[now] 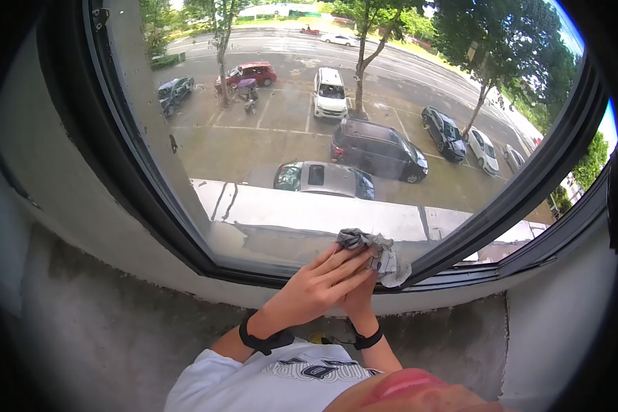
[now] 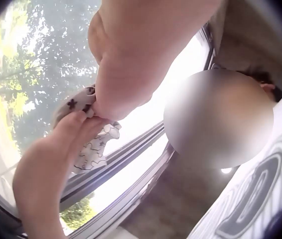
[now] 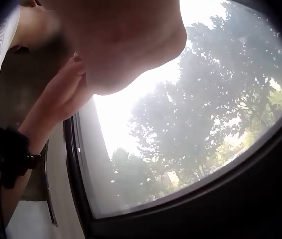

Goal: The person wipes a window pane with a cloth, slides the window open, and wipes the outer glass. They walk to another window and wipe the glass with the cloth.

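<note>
A crumpled grey-and-white cloth with dark printed marks is bunched against the lower part of the window pane, close to the frame's bottom right corner. My left hand reaches in from the left, its fairly straight fingers laid across the right hand and onto the cloth. Underneath, my right hand holds the bunched cloth, with most of its fingers covered. The left wrist view shows the cloth spilling out on either side of the right hand. Black bands circle both wrists.
A dark window frame borders the pane, with a second glazed section at right. Below runs a pale wall ledge above a grey floor. Outside lie a white sill, parked cars and trees.
</note>
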Motion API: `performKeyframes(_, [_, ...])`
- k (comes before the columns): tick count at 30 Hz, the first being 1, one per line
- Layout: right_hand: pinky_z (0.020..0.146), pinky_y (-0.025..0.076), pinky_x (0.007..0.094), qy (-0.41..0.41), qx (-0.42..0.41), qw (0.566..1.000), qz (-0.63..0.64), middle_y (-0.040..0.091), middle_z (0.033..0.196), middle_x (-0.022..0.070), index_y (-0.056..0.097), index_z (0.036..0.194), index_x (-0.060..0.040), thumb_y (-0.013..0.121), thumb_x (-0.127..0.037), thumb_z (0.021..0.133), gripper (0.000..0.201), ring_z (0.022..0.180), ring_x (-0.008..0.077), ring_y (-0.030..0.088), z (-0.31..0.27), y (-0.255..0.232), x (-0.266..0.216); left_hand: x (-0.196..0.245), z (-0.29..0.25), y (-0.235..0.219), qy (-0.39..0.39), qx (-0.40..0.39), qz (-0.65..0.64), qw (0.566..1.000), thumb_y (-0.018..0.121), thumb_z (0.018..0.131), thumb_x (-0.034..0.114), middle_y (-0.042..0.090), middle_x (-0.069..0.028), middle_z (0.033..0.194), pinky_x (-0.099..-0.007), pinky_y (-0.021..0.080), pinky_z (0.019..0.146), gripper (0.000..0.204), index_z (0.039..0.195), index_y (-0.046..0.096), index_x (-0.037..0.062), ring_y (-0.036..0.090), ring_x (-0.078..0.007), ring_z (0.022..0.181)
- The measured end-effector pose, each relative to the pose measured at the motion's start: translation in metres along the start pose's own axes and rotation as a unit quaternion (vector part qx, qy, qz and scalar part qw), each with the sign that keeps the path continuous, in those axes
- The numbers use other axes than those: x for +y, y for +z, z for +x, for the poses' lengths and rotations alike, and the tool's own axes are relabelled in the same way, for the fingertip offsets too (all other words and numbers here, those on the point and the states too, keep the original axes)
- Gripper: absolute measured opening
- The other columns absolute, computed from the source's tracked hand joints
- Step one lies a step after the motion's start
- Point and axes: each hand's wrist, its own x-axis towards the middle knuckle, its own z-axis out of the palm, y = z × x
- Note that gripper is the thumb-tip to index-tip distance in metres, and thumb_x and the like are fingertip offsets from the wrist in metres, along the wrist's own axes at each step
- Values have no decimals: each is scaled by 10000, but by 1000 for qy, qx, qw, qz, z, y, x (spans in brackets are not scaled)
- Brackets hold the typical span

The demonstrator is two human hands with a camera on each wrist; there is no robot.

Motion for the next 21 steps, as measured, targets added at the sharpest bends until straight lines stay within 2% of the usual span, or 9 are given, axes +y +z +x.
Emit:
performKeyframes(2, [982, 287, 598, -63, 68, 984, -153, 402, 1274, 333, 390, 1277, 120, 524, -304, 875, 600, 1167, 505, 399, -2, 6, 17, 6, 3, -40, -21, 99, -127, 987, 575, 790, -23, 590, -90, 1227, -393, 479, 900, 272, 1018, 655, 102, 538, -281, 1142])
performKeyframes(3, [928, 321, 629, -36, 156, 984, -72, 468, 1165, 323, 450, 1211, 117, 572, -306, 844, 573, 1071, 506, 459, 20, -5, 3, 6, -2, -52, -21, 97, -130, 987, 575, 790, -23, 590, -90, 1227, -393, 479, 900, 272, 1018, 655, 102, 538, -281, 1142])
performKeyframes(5, [904, 336, 635, -55, 165, 977, -123, 494, 1119, 310, 480, 1178, 109, 578, -308, 838, 547, 1032, 504, 478, 19, 4, 5, 6, -11, -68, 87, 228, -285, 927, 642, 730, -26, 575, -73, 1223, -407, 496, 826, 369, 1071, 647, 115, 542, -284, 1107])
performKeyframes(9, [877, 402, 587, -95, 95, 971, -198, 561, 981, 266, 551, 1107, 73, 587, -326, 818, 494, 915, 453, 555, 16, 2, -4, 48, -13, -76, 92, 394, -449, 797, 609, 803, -95, 538, -60, 1029, -415, 522, 667, 256, 857, 636, 153, 538, -217, 931])
performKeyframes(11, [891, 431, 535, -92, 99, 958, -252, 554, 1067, 309, 543, 1146, 81, 576, -300, 822, 502, 946, 440, 583, 22, -16, -5, 64, -17, -82, -1, 347, -518, 782, 615, 765, -139, 490, -25, 979, -409, 527, 660, 290, 818, 639, 145, 523, -202, 894])
performKeyframes(12, [906, 412, 563, 30, 101, 981, -160, 497, 1178, 356, 492, 1196, 128, 558, -281, 831, 552, 1011, 498, 554, 13, -16, 9, 58, -17, -82, -2, 349, -517, 782, 615, 765, -139, 490, -25, 979, -409, 527, 660, 290, 818, 639, 145, 523, -202, 894])
performKeyframes(14, [1105, 101, 504, 28, 202, 967, -151, 35, 1467, 351, 91, 1428, 90, 461, -179, 884, 711, 1372, 492, 49, 35, -50, 21, 43, -16, -80, 153, 254, -551, 780, 687, 805, 205, 539, -117, 955, -487, 447, 814, 187, 954, 585, 156, 515, -243, 987])
performKeyframes(17, [1106, 67, 516, 66, 257, 957, -122, 52, 1485, 319, 97, 1443, 50, 450, -164, 889, 691, 1376, 487, 25, 44, -69, 35, 59, -14, -84, 74, 306, -499, 808, 609, 770, -133, 480, -15, 946, -389, 528, 658, 287, 773, 649, 151, 509, -186, 907])
performKeyframes(21, [1074, 153, 566, 71, 225, 959, -156, 81, 1409, 429, 160, 1386, 138, 485, -216, 877, 700, 1328, 563, 101, 2, -20, 44, 63, 0, -74, 129, 357, -425, 822, 607, 782, -118, 491, -2, 916, -368, 519, 663, 295, 728, 659, 168, 486, -160, 890])
